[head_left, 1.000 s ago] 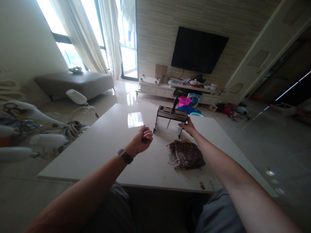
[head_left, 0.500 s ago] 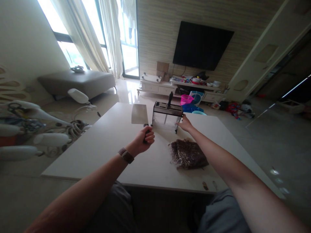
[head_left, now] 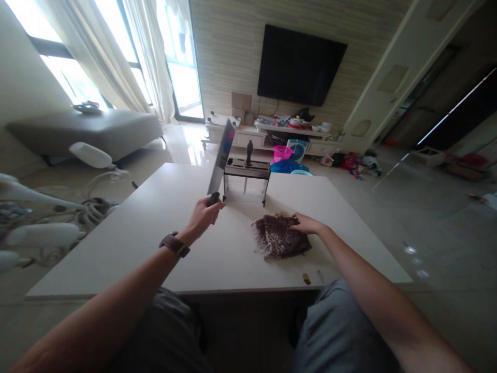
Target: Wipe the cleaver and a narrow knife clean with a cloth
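Observation:
My left hand [head_left: 205,213] is closed round the black handle of a cleaver [head_left: 222,160], whose wide blade points up and leans right. Just right of the blade, a knife block [head_left: 247,168] with clear sides and a dark top stands on the white table [head_left: 155,233]; one black-handled knife sticks up from it. Nearer to me lies a folded brown patterned cloth [head_left: 281,237]. The fingers of my right hand [head_left: 306,224] rest on the cloth's upper right edge, closed on it.
Two small items, one brown and yellow [head_left: 306,278], lie at the table's front edge. White lamp shades [head_left: 90,155] and coiled cables are left of the table. Behind it are a pink basket [head_left: 282,153], a low cabinet [head_left: 248,140] and a television [head_left: 301,65].
My right hand has left the knife block and come nearer, onto the cloth. The cleaver has turned from flat-on to nearly edge-on and is raised higher. The view has shifted.

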Demonstrator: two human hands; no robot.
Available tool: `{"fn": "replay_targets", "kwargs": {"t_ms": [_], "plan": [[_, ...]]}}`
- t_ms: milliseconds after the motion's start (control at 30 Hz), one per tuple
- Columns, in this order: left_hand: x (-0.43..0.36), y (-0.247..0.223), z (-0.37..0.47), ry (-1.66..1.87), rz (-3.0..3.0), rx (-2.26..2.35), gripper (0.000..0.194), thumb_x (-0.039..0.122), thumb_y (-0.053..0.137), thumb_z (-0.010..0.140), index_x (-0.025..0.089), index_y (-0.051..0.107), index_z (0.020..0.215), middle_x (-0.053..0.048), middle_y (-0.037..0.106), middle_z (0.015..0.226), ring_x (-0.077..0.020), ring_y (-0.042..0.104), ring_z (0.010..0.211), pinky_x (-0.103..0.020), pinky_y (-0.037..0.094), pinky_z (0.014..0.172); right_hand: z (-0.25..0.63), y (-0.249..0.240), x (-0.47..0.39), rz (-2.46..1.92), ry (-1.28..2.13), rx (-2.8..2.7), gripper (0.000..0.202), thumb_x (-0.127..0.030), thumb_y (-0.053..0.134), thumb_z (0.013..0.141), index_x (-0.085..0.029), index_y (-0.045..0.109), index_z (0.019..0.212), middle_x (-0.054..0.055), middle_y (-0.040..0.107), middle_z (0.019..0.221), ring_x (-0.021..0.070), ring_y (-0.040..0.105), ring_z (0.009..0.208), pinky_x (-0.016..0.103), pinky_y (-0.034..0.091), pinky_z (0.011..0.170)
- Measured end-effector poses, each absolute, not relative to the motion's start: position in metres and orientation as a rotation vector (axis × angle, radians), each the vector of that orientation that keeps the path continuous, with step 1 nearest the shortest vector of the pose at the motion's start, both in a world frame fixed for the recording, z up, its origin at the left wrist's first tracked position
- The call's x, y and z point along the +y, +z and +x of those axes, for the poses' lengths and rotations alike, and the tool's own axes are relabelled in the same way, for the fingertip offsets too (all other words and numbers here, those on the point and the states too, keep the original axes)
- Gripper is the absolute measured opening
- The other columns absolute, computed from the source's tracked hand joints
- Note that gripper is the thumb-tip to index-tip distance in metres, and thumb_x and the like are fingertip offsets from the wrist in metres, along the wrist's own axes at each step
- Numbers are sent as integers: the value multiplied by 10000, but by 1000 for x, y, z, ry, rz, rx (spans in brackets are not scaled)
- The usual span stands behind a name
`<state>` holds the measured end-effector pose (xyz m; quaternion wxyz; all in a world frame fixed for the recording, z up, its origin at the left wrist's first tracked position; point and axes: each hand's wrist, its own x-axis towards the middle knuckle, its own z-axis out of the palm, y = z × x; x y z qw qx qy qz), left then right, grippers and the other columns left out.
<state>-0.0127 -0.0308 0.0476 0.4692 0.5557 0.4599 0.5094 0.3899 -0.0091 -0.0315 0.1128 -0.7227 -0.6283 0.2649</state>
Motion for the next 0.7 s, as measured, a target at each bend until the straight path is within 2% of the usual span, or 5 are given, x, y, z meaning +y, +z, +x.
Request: {"fn": "replay_targets", "kwargs": {"t_ms": [200,267,467,567,700], "plan": [[-33,43,-14,1054,1695,1363,180,243,732,698,180,613,579,30,504,452,-117,444,420,-247,280,452,393,-32,-10,-2229,999,-1566,933,-331,881,660,-118,458,1464,248,673,1309,330,715,1054,400,599,811],[-36,41,-10,1004,1723,1376,140,265,740,705,176,656,637,29,520,473,-132,472,441,-253,297,470,394,-33,-10,-2244,1093,-1461,853,-349,872,679,-121,504,1413,234,700,1256,325,725,1023,414,608,771],[-33,30,-4,985,1694,1401,201,324,777,674,172,654,628,27,510,498,-125,432,476,-261,255,496,394,-34,-17,-2153,1414,-1182,380,-327,868,708,-146,695,994,114,788,961,233,752,875,346,615,746],[-27,24,-7,943,1699,1462,226,369,760,669,172,653,642,31,497,507,-126,420,489,-265,245,504,390,-30,-21,-2054,1554,-1069,342,-324,881,703,-154,693,933,94,791,868,208,761,823,303,622,751],[-24,22,-10,878,1746,1516,276,438,718,679,170,651,679,35,489,532,-129,416,513,-266,265,514,382,-22,-23,-1932,1736,-955,343,-333,883,707,-158,687,928,92,794,816,217,772,761,343,639,798]]}}
